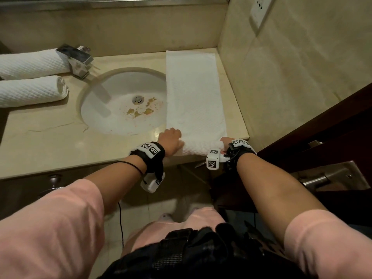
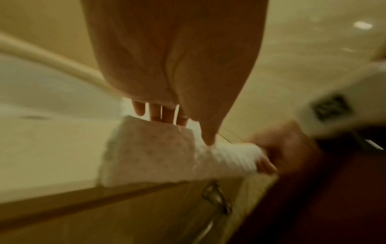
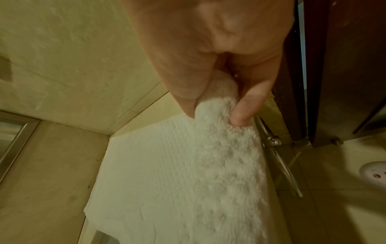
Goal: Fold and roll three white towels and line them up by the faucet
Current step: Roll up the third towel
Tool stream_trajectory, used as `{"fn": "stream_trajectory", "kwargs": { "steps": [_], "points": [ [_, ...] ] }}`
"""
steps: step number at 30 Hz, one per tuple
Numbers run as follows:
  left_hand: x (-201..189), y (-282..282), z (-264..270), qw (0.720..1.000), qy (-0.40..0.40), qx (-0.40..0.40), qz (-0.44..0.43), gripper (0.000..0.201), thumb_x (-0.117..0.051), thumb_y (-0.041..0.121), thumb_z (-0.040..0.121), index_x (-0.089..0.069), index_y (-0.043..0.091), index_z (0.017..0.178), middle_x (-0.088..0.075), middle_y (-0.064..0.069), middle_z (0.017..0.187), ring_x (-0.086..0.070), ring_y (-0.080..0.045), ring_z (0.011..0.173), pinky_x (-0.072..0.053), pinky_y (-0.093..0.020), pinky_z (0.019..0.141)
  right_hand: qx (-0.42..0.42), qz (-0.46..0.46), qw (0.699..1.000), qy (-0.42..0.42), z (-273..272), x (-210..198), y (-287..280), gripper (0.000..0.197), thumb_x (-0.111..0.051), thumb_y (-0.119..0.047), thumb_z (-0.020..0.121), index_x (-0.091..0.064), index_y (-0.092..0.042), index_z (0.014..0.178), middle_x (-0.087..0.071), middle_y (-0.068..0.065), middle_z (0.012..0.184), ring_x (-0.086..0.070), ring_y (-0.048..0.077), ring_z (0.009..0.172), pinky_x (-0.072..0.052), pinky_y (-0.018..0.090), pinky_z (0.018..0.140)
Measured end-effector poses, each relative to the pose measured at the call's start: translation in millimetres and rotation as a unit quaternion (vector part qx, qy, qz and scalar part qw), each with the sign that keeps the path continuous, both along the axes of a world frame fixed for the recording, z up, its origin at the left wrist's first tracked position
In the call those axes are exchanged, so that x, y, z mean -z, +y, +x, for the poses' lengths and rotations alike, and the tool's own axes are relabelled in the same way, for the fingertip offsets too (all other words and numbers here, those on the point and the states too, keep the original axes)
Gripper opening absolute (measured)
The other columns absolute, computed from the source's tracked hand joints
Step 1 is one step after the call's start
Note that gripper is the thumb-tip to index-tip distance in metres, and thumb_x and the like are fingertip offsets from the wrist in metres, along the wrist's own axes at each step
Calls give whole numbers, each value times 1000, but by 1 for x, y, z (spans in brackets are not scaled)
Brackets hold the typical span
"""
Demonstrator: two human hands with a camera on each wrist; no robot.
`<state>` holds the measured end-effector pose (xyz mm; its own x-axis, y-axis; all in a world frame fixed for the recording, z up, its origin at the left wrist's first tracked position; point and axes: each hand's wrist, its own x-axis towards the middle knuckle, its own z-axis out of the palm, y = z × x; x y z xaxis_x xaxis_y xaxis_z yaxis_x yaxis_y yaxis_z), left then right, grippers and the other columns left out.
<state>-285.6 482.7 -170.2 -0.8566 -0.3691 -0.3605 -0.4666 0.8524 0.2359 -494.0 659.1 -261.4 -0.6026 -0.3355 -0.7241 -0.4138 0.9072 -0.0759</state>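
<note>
Your folded white towel [image 1: 193, 93] lies flat at three o'clock of the sink basin [image 1: 104, 111]. It looks soft and limp, so roll evenly from its near corners: right hand [image 1: 225, 144] pinches one, left hand [image 1: 171, 138] grips the other.

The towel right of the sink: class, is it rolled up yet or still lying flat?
Mostly flat. The towel lies as a long strip; only its near end curls up where the left hand and right hand grip it.

Folded white towel [image 1: 193, 93] stretches flat beyond my fingers; two rolled towels [image 1: 30, 77] lie far to their left, beside the faucet [image 1: 77, 58].
</note>
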Motion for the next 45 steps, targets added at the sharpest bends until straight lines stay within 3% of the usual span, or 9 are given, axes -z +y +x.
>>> {"fn": "stream_trajectory", "kwargs": {
  "steps": [4, 9, 13, 17, 20, 27, 33, 39, 45],
  "points": [
    [14, 27, 2, 989, -13, 136, -63, 71, -58, 54, 86, -35, 8, 134, -42, -13, 129, -43, -29, 115, -34, -39, 102, -13, -11, 1000, -8, 9, -28, -4, 34, -52, -58, 73, -38, -27, 78, -50, 1, 79, -50, 23, 69, -44, 33, 65],
    [28, 34, -7, 982, -39, 137, -120, 69, -65, 33, 84, -30, 6, 137, -39, -14, 131, -40, -31, 115, -31, -38, 100, 18, -24, 1000, -9, -15, 6, 3, 49, -52, -70, 60, -42, -29, 86, -64, 7, 90, -55, 24, 71, -51, 37, 69],
    [25, 25, -22, 980, -59, 142, -128, 52, -60, 24, 88, -35, 6, 130, -42, -13, 127, -42, -29, 113, -34, -36, 95, 210, -171, 960, -75, 37, -73, 5, 23, -42, -37, 98, -38, -17, 109, -47, 7, 104, -47, 24, 95, -50, 22, 48],
    [25, 19, -33, 980, -69, 147, -115, 65, -70, 38, 82, -36, 7, 128, -45, -11, 125, -43, -29, 116, -34, -37, 97, 323, -158, 932, -40, 41, -82, 1, 56, -47, -40, 95, -36, -8, 139, -40, 14, 142, -45, 33, 125, -46, 29, 85],
    [24, 10, -40, 982, -69, 147, -93, 63, -74, 36, 79, -41, 7, 123, -50, -12, 123, -44, -30, 114, -36, -38, 95, 201, -152, 961, 113, 55, -94, -8, 61, -55, -32, 89, -29, -9, 139, -27, 16, 145, -30, 34, 132, -30, 40, 107],
    [23, 2, -46, 980, -61, 164, -93, 62, -75, 34, 76, -44, 3, 120, -38, -15, 127, -38, -31, 114, -37, -37, 89, -123, -160, 968, 149, 97, -67, -15, 79, -65, -32, 86, -20, -10, 147, -18, 13, 153, -8, 31, 145, -1, 41, 120],
    [23, -3, -50, 983, -65, 155, -77, 72, -74, 40, 76, -40, 7, 129, -36, -13, 130, -36, -29, 119, -31, -39, 97, -155, -166, 954, 195, 98, -59, -15, 75, -56, -2, 78, -23, -8, 145, -26, 13, 148, -17, 31, 141, 0, 40, 120],
    [16, -4, -37, 984, 7, 155, -88, 72, -71, 36, 78, -36, 6, 134, -35, -13, 134, -37, -29, 116, -30, -36, 93, -136, -144, 961, 192, 86, -59, -33, 62, -52, -10, 83, -30, -8, 141, -35, 16, 139, -32, 34, 127, -16, 39, 113],
    [13, 23, -22, 989, 35, 116, -82, 36, -42, -10, 78, -53, -6, 112, -56, -23, 104, -54, -39, 95, -40, -43, 84, -119, -119, 965, 200, 77, -60, -50, 47, -47, -11, 86, -39, -9, 132, -41, 16, 133, -39, 33, 120, -25, 39, 105]
  ]
}}
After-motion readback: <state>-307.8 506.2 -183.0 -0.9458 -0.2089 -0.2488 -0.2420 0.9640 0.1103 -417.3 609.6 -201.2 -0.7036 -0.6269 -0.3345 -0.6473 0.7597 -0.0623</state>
